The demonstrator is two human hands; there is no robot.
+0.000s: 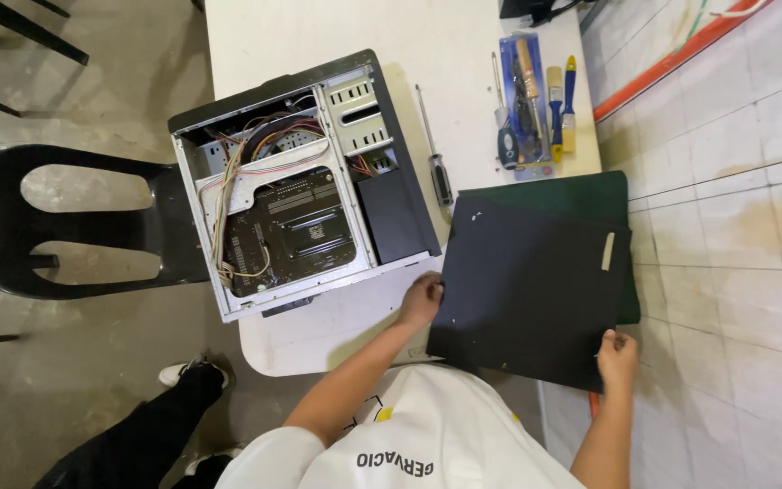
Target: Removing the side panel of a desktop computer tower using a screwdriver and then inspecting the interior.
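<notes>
A flat black side panel point(527, 290) of a computer case lies partly over the white table's point(319, 326) right edge, on a dark green mat point(590, 192). My left hand point(422, 300) grips the panel's left edge. My right hand point(617, 356) holds its near right corner. To the left, the open computer case point(291, 181) lies on its side, showing the motherboard, bundled cables and drive bays. It overhangs the table's left edge.
A long screwdriver point(434, 163) lies right of the case. A blue tool pack point(527, 100), a brush point(555, 109) and a small yellow-blue tool point(570, 100) sit at the far right. A black plastic chair point(56, 226) stands left. A leg in black trousers with a white shoe point(178, 373) is below the table.
</notes>
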